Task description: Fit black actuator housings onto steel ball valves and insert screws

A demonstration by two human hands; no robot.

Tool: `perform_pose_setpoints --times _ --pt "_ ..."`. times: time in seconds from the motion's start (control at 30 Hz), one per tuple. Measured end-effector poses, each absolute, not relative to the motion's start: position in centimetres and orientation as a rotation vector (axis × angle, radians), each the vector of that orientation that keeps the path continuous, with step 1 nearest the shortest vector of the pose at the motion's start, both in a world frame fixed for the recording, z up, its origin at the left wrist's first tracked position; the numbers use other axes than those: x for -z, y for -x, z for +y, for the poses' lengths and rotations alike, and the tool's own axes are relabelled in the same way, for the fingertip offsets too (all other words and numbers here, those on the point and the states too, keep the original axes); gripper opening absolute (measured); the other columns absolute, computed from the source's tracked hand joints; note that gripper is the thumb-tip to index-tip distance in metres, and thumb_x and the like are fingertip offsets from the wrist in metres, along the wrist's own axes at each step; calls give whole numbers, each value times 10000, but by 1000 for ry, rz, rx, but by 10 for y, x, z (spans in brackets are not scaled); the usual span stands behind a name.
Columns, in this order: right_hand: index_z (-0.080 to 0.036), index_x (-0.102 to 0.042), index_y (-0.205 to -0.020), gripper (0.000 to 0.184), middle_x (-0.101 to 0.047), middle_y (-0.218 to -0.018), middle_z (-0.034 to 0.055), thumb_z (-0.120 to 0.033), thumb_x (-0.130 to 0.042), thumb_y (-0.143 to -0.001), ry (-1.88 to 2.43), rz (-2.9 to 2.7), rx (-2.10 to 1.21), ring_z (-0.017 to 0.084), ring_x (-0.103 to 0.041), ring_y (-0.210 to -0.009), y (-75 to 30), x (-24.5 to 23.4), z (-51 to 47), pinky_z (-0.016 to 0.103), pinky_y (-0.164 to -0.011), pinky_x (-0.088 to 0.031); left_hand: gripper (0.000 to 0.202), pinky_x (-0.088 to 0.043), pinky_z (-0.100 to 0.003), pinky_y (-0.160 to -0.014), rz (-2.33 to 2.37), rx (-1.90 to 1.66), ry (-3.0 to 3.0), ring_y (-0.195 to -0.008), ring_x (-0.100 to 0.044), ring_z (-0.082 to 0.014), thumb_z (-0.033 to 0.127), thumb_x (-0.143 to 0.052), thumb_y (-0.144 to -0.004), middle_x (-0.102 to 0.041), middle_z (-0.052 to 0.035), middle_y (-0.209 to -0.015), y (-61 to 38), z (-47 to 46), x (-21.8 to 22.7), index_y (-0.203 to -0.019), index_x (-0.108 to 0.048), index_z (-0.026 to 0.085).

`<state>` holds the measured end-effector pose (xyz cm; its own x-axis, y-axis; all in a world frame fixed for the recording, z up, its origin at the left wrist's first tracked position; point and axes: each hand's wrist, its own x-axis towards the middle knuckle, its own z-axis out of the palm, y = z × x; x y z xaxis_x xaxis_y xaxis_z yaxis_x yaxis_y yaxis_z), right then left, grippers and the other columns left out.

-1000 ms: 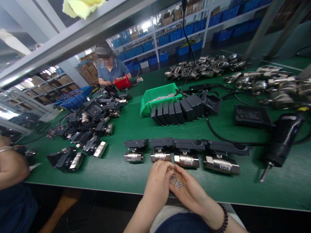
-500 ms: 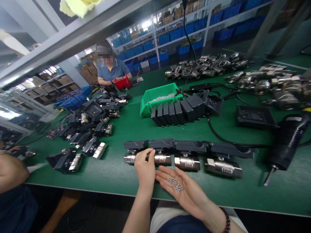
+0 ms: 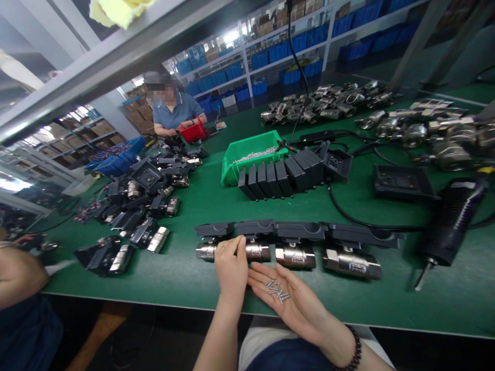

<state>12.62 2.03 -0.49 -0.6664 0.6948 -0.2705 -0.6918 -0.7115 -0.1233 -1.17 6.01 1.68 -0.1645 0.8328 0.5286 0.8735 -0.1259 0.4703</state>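
Observation:
My left hand (image 3: 231,264) reaches to the left end of a row of several steel valves with black housings (image 3: 296,242) on the green table. Its fingertips are pinched together at the housing between the first valve (image 3: 204,251) and the second valve (image 3: 258,251); what they pinch is too small to see. My right hand (image 3: 288,299) lies palm up just in front of the row. Several small silver screws (image 3: 277,290) rest in its palm.
A green bin of screws (image 3: 251,148) stands behind a row of black covers (image 3: 278,178). An electric screwdriver (image 3: 448,226) lies at the right, a pile of assembled valves (image 3: 135,206) at the left, bare metal valve bodies (image 3: 425,129) far right. Another person's arm (image 3: 19,273) is at left; a co-worker (image 3: 174,111) sits opposite.
My left hand left the right palm and moved forward and left to the valve row. The right hand opened flat with the screws in it and has stayed near the table edge.

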Motion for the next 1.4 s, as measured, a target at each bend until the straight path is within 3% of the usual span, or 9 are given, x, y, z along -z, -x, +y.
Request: perform_pose_setpoints --times 0.2,0.3,0.37,0.5,0.67,0.93,1.1,1.2,1.4 --pt "-68 -632 -1079 512 -572 -1156 149 -392 -775 -708 401 -40 -2316 252 -477 -1155 -127 3 22 331 -1033 -341 166 -468 -401 -764 -2078 1129 1982 -786 -609 -234 234 -526 -843 -692 -85 -822 10 56 -27 -823 -665 146" --pt "-87 -642 -1064 476 -593 -1120 132 -379 -773 -713 359 -33 -2285 238 -507 -1110 -126 3 21 334 -1018 -347 90 -453 -366 -758 -2058 1060 2189 -786 -586 -210 184 -561 -814 -673 -43 -802 6 41 -40 -786 -646 176" --pt "-90 -655 -1033 420 -615 -1066 113 -355 -765 -727 334 -36 -2255 208 -545 -1026 -125 3 21 304 -972 -381 103 -441 -325 -723 -2055 893 2482 -757 -573 -185 134 -576 -797 -662 -7 -765 2 29 -47 -749 -639 201" --pt "-91 -654 -1042 427 -628 -1003 90 -360 -766 -730 366 -46 -2250 136 -562 -853 -125 5 21 194 -790 -439 126 -407 -347 -715 -2085 464 2708 -781 -551 -208 90 -612 -762 -664 -11 -796 -4 14 -51 -757 -648 210" --pt "-106 -669 -1009 416 -627 -1013 96 -391 -768 -722 376 -105 -2248 180 -547 -954 -125 3 21 222 -839 -425 113 -406 -345 -701 -2075 329 2699 -793 -526 -216 76 -580 -771 -639 -30 -810 -9 15 -47 -737 -595 183" --pt "-106 -670 -1016 366 -629 -1040 93 -344 -750 -750 338 -52 -2225 198 -542 -1025 -123 4 21 273 -963 -386 136 -439 -339 -725 -2037 522 2729 -801 -546 -202 110 -502 -843 -631 -28 -827 0 17 -40 -793 -599 192" --pt "-81 -650 -1063 414 -598 -1110 129 -361 -731 -769 266 -75 -2265 225 -499 -1118 -124 2 22 298 -1006 -353 202 -477 -293 -757 -1927 934 2547 -823 -588 -164 76 -464 -854 -648 -25 -877 6 30 -40 -898 -623 192" --pt "-83 -639 -1086 447 -573 -1154 143 -378 -734 -764 297 -78 -2284 247 -477 -1149 -125 3 22 331 -1023 -339 155 -491 -269 -714 -1854 1105 2333 -765 -608 -151 117 -483 -868 -658 -16 -804 4 45 -40 -843 -624 177" --pt "-81 -641 -1084 421 -576 -1146 147 -377 -712 -792 268 -71 -2284 250 -479 -1148 -126 5 21 343 -1033 -326 190 -469 -302 -706 -1747 1121 2230 -739 -571 -171 208 -496 -891 -628 -26 -752 -5 68 -27 -766 -634 174"
